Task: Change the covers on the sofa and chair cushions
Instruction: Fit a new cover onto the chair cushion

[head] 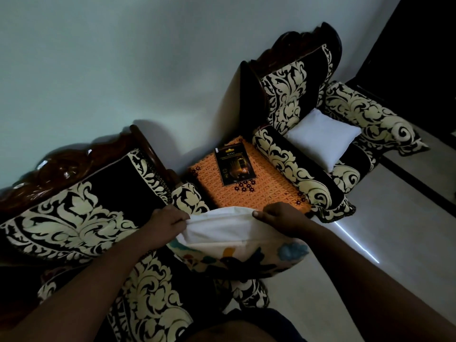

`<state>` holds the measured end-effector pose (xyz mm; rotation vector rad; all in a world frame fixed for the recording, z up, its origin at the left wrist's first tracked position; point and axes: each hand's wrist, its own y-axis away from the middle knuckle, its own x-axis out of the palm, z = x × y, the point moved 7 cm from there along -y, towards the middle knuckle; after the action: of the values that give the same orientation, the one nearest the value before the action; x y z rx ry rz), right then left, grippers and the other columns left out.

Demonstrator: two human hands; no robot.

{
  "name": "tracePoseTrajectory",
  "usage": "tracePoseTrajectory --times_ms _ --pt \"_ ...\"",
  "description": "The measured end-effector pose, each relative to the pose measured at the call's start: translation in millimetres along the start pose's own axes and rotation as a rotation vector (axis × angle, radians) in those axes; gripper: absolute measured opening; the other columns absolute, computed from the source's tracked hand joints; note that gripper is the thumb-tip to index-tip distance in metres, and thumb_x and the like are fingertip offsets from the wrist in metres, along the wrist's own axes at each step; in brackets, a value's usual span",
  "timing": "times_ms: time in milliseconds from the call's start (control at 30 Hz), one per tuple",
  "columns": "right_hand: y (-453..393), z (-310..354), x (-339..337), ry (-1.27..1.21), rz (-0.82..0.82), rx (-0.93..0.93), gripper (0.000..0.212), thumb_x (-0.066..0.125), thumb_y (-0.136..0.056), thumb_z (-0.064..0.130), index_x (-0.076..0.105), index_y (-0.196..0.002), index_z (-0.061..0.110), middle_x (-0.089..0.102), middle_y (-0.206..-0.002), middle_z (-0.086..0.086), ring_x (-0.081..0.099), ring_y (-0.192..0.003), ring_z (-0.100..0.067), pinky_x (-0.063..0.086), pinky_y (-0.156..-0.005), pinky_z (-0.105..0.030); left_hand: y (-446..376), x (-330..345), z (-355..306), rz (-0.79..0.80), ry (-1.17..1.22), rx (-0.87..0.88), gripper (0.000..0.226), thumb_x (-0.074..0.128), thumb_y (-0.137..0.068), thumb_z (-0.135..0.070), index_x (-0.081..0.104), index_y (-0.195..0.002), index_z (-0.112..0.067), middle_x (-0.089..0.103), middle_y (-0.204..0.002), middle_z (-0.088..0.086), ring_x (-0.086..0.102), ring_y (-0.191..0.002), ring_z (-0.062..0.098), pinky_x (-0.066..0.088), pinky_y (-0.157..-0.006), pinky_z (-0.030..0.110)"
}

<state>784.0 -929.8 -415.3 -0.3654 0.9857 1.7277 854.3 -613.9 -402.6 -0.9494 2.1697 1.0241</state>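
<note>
White cushion (222, 230) half-sheathed in printed cover (246, 261) (birds).

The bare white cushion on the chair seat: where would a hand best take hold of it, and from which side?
Probably at the corner of the white cushion that points out over the front edge of the chair seat, coming from the open front. It leans back against the backrest with armrests on both sides, so only the front is free, and a tapered soft corner suits a pinch.

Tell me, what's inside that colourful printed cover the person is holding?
A white cushion sits partly inside the printed cover. Its top edge sticks out, gripped by the left hand and right hand. The cover hides the cushion's lower part.
</note>
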Motion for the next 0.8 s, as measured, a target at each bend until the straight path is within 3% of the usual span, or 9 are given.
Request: tracePoseTrajectory --times_ms 67,100,200,300,367,467,633,733,800 --pt "-9 -7 4 0.050 -0.014 0.050 0.057 0.048 -0.093 0.068 0.057 -0.071 0.017 0.055 -0.071 0.000 0.052 -0.066 -0.016 0.040 -0.061 -0.033 2 8 -11 0.062 0.264 -0.027 0.023 0.048 -0.067 -0.048 0.055 -0.071 -0.027 0.049 -0.078 -0.004 0.049 -0.072 0.010 0.036 -0.070 0.032" --pt "-14 -9 7 0.099 -0.007 0.077 0.055 0.049 -0.091 0.071 0.057 -0.074 0.019 0.056 -0.075 0.000 0.054 -0.071 -0.016 0.043 -0.065 -0.033 2 9 -15 0.088 0.332 -0.052 0.021 0.051 -0.065 -0.047 0.048 -0.067 -0.026 0.046 -0.072 -0.005 0.047 -0.067 0.010 0.033 -0.066 0.033" --pt "-26 -6 23 0.279 0.055 0.097 0.050 0.050 -0.086 0.077 0.053 -0.089 0.027 0.056 -0.089 0.005 0.054 -0.085 -0.017 0.045 -0.074 -0.034 4 12 -7 0.150 0.313 -0.122 0.033 0.063 -0.069 -0.046 0.055 -0.082 -0.018 0.059 -0.080 -0.001 0.058 -0.073 0.015 0.041 -0.067 0.033" --pt "-32 6 32 0.174 -0.040 0.072 0.042 0.057 -0.086 0.070 0.053 -0.099 0.030 0.055 -0.092 0.007 0.055 -0.089 -0.018 0.040 -0.071 -0.032 8 14 10 0.155 0.242 -0.163 0.023 0.073 -0.084 -0.036 0.064 -0.101 -0.023 0.071 -0.096 0.000 0.069 -0.085 0.015 0.052 -0.073 0.032" --pt "-31 10 40 -0.010 -0.074 0.100 0.041 0.061 -0.087 0.065 0.058 -0.100 0.026 0.059 -0.092 0.005 0.057 -0.087 -0.017 0.039 -0.067 -0.031 12 10 17 0.108 0.359 -0.206 0.021 0.073 -0.088 -0.035 0.068 -0.100 -0.019 0.074 -0.094 0.002 0.071 -0.085 0.020 0.052 -0.076 0.033" --pt "-28 13 60 -0.071 0.026 0.086 0.038 0.059 -0.089 0.065 0.061 -0.095 0.027 0.064 -0.095 0.003 0.059 -0.087 -0.015 0.044 -0.070 -0.030 16 5 19 0.055 0.531 -0.244 0.021 0.066 -0.095 -0.028 0.066 -0.085 -0.009 0.066 -0.074 0.002 0.061 -0.071 0.020 0.042 -0.068 0.028" --pt "-27 19 71 -0.080 0.004 0.027 0.047 0.056 -0.093 0.062 0.066 -0.118 0.024 0.069 -0.113 -0.001 0.063 -0.100 -0.019 0.049 -0.083 -0.031 13 3 20 0.000 0.788 -0.245 0.012 0.070 -0.085 -0.029 0.064 -0.080 -0.021 0.064 -0.075 0.005 0.059 -0.066 0.020 0.041 -0.061 0.030" --pt "-28 14 72 -0.108 -0.011 0.052 0.045 0.057 -0.091 0.065 0.066 -0.109 0.025 0.068 -0.106 0.001 0.063 -0.094 -0.018 0.051 -0.082 -0.033 3 10 24 0.053 0.684 -0.298 0.018 0.070 -0.091 -0.032 0.061 -0.097 -0.017 0.070 -0.087 0.002 0.065 -0.077 0.022 0.048 -0.067 0.034" --pt "-30 8 73 -0.121 0.014 0.075 0.042 0.059 -0.089 0.066 0.063 -0.096 0.025 0.065 -0.094 0.003 0.060 -0.086 -0.016 0.050 -0.078 -0.036 -4 11 34 0.112 0.358 -0.322 0.041 0.066 -0.090 -0.054 0.057 -0.110 -0.019 0.068 -0.102 0.000 0.066 -0.088 0.018 0.050 -0.070 0.032"
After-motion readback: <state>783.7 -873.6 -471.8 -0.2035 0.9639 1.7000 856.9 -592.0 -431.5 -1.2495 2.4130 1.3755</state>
